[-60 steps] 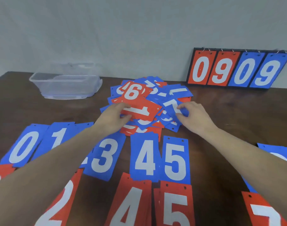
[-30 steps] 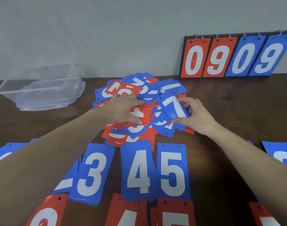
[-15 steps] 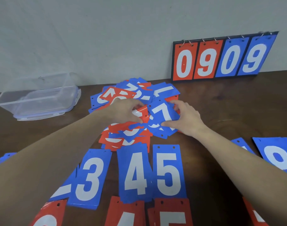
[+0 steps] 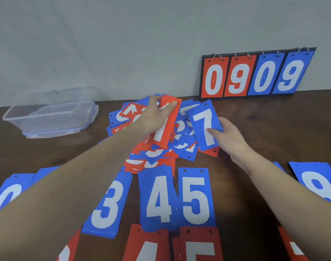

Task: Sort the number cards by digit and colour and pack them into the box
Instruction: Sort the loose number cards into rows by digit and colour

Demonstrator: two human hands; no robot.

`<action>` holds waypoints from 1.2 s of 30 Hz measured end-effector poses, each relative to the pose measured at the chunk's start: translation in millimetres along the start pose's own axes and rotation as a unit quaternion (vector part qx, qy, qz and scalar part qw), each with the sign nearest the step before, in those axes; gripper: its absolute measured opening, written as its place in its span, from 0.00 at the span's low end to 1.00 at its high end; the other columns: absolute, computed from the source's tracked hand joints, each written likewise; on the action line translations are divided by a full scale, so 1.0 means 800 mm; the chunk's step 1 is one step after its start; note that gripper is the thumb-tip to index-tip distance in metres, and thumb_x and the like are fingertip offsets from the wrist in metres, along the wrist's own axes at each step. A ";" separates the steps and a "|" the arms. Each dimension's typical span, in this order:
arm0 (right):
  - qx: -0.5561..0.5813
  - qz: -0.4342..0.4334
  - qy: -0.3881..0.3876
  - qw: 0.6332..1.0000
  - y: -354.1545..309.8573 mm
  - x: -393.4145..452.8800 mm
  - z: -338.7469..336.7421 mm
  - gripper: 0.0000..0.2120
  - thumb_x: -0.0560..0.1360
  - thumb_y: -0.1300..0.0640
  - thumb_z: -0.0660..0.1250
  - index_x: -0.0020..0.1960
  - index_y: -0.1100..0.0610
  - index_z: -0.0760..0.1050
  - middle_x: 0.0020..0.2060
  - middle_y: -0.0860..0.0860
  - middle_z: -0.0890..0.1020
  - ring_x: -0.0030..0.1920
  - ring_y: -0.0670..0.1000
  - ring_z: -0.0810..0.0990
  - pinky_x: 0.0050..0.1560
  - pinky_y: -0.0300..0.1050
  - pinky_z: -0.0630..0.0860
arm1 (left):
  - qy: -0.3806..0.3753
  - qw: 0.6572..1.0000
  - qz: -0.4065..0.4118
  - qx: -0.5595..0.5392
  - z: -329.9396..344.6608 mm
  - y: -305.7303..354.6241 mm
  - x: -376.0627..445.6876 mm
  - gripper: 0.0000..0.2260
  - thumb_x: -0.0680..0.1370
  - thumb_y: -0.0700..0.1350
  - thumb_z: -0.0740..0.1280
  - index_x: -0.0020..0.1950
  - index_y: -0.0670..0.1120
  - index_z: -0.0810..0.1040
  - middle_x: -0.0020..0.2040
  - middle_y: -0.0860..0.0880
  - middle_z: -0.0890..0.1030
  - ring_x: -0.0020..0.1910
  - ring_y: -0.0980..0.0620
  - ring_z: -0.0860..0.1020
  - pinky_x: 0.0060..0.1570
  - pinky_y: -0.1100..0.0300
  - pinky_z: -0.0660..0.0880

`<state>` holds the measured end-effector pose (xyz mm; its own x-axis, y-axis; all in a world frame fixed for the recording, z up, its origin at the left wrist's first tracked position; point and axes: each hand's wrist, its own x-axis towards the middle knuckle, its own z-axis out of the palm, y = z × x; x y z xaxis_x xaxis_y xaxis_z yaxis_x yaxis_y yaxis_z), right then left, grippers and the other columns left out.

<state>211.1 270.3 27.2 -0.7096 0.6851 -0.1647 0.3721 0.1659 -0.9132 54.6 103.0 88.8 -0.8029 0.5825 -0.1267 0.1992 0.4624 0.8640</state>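
Overhead, the left hand (image 4: 153, 117) grips a red card (image 4: 165, 129) above the mixed pile (image 4: 153, 153). Fingers of the right hand (image 4: 229, 136) pinch a blue 7 card (image 4: 204, 125).

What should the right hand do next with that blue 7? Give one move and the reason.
Probably carry the blue 7 card, held by the right hand, toward the right, before the blue 8 card. The sorted blue row runs 3, 4, blue 5 card, leaving a gap there.

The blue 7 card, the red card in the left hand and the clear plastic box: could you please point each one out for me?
blue 7 card (image 4: 203, 125): head view, on the white digit.
red card (image 4: 163, 136): head view, on its lower half, below the fingers.
clear plastic box (image 4: 48, 117): head view, on its near wall.
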 end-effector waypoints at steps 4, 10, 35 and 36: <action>0.072 0.014 0.027 0.997 -0.015 -0.025 -0.003 0.15 0.82 0.51 0.65 0.67 0.49 0.69 0.61 0.46 0.79 0.58 0.47 0.80 0.47 0.44 0.80 | 0.020 0.991 -0.032 -0.125 -0.008 -0.010 -0.014 0.19 0.82 0.51 0.54 0.74 0.57 0.65 0.54 0.52 0.81 0.49 0.54 0.83 0.57 0.51 0.80; 0.126 0.020 -0.040 0.991 -0.028 -0.073 0.013 0.13 0.82 0.54 0.65 0.66 0.49 0.69 0.58 0.47 0.82 0.53 0.47 0.84 0.47 0.48 0.82 | 0.034 0.958 -0.019 -0.285 -0.037 -0.034 -0.071 0.21 0.82 0.37 0.61 0.73 0.52 0.70 0.60 0.48 0.83 0.56 0.50 0.83 0.55 0.53 0.80; 0.015 -0.110 -0.269 0.957 -0.080 -0.235 0.223 0.24 0.81 0.63 0.66 0.70 0.39 0.70 0.54 0.42 0.84 0.45 0.37 0.84 0.41 0.39 0.82 | 0.286 0.922 -0.184 -0.186 -0.260 -0.241 -0.413 0.16 0.83 0.37 0.62 0.63 0.55 0.80 0.56 0.45 0.85 0.56 0.38 0.82 0.60 0.39 0.78; 0.034 -0.101 -0.281 0.954 -0.077 -0.237 0.228 0.30 0.80 0.65 0.66 0.73 0.38 0.66 0.55 0.41 0.84 0.48 0.39 0.85 0.44 0.43 0.83 | 0.274 0.935 -0.184 -0.132 -0.261 -0.246 -0.420 0.17 0.83 0.37 0.63 0.64 0.57 0.79 0.55 0.47 0.84 0.56 0.38 0.82 0.60 0.39 0.77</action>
<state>213.5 1.1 46.4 -0.9784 0.1530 -0.1388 0.1677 0.1958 -0.9662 167.7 -323.4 63.2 -0.9715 -0.0458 -0.2326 -0.2340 0.3404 0.9107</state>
